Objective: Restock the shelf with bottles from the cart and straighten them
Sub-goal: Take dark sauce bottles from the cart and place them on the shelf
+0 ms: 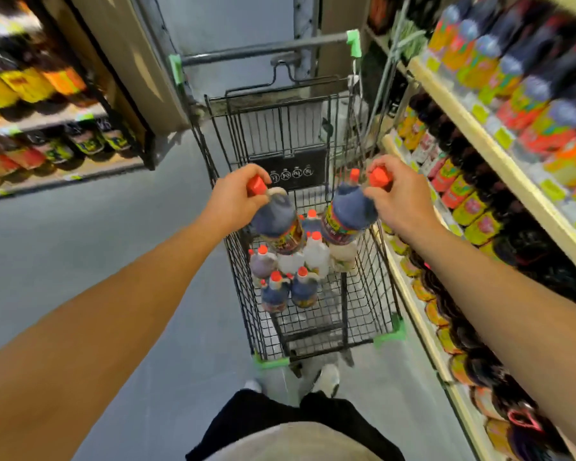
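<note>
A black wire cart (384, 294) stands in the aisle in front of me. My left hand (236, 194) grips the red-capped neck of a dark bottle (276, 224) and holds it above the cart. My right hand (399, 194) grips the red cap of a second dark bottle (350, 214), also lifted over the cart; another red cap shows just behind it. Several more red-capped bottles (290, 277), some dark and some pale, stand in the cart's basket. The shelf (479, 134) on my right is lined with dark bottles with bright labels.
Another shelf unit (47, 134) with bottles runs along the left side of the aisle. Grey floor (113, 227) lies between it and the cart. The cart's handle bar (266, 49) is at the far end. My feet (326, 377) stand just behind the cart.
</note>
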`<action>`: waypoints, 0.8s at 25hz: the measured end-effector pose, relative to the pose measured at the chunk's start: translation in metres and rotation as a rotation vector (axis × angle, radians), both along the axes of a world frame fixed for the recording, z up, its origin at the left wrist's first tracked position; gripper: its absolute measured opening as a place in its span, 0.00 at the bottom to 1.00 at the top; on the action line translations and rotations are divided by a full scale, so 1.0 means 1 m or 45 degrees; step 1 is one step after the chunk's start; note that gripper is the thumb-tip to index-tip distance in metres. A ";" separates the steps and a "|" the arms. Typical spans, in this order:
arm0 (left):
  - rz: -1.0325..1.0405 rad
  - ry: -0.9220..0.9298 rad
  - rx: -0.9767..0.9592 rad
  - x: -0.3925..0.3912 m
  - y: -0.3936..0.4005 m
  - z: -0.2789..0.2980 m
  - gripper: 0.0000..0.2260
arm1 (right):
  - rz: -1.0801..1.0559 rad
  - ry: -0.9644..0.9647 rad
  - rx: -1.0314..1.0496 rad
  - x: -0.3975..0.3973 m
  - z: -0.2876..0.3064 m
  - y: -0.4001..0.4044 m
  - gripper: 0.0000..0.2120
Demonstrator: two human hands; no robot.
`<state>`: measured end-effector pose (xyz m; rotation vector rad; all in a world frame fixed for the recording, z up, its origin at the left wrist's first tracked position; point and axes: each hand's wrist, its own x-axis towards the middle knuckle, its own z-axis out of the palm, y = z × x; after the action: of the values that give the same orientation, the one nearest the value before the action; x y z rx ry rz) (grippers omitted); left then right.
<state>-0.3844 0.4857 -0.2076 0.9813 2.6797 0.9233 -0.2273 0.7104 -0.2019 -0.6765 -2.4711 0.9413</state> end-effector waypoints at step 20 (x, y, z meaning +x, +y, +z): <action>-1.142 0.020 0.008 0.259 -0.003 0.013 0.11 | -0.941 -0.116 0.082 0.383 0.031 -0.174 0.13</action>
<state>-0.1257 0.4822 -0.1945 1.9200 1.8590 0.6917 0.1556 0.5366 -0.1709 -1.4865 -2.0295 0.5410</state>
